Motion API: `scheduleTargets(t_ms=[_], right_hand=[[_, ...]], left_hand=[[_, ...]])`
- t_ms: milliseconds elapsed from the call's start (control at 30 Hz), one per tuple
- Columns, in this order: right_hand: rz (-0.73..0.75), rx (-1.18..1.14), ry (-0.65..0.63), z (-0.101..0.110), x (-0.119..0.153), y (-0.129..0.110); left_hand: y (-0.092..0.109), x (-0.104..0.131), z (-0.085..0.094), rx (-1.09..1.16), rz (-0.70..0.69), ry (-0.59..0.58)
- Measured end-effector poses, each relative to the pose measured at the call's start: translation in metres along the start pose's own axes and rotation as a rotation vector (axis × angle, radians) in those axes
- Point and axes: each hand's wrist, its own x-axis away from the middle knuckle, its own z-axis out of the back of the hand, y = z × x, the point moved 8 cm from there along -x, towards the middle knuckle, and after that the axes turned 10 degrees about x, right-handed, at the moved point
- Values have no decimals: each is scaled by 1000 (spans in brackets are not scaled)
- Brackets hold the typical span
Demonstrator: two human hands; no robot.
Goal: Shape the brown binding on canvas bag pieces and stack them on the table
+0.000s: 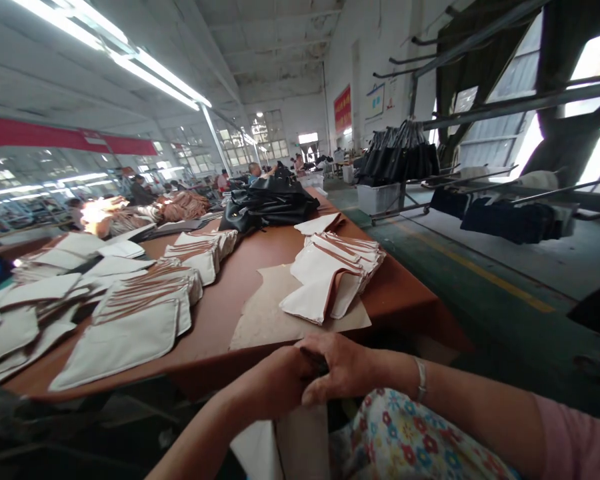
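Observation:
My left hand and my right hand meet just in front of the table's near edge. The left fingers are curled in, and the right thumb and fingers close around them. A dark gap shows between the two hands; whatever they grip there is hidden. Directly below hang or lie pale cream panels, partly covered by my hands. Beyond my hands, a fanned stack of cream panels with brown edges lies on a sheet of brown paper.
Long rows of similar panels cover the left of the brown-topped table. Black bags are heaped farther back. At right stands a metal rack with hanging black bags. A floral cloth covers my lap.

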Motion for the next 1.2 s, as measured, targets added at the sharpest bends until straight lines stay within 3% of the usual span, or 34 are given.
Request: scheduleTargets(t_ms=[100, 200, 400, 500, 600, 800, 933, 1000, 1200], right_hand=[[-133, -194, -132, -26, 4, 27], [-193, -264, -164, -33, 9, 41], [-195, -330, -26, 0, 15, 48], [-254, -327, 65, 21, 24, 64], [-238, -265, 59, 32, 31, 72], [-77, -82, -63, 31, 35, 37], [-76, -171, -141, 20, 37, 5], [-30, -191, -120, 18, 37, -6], [6, -177, -46, 16, 39, -4]], left_hand=[[-14, 8, -4, -100, 132, -136], [-23, 21, 3, -104, 219, -204], [-38, 31, 21, 125, 272, -183], [-43, 30, 21, 258, 222, -138], [-43, 27, 17, 342, 167, -91], [-32, 24, -10, 451, 173, -87], [-20, 25, -22, 408, 169, -102], [-16, 26, -22, 354, 152, -90], [-17, 30, -23, 323, 152, -83]])
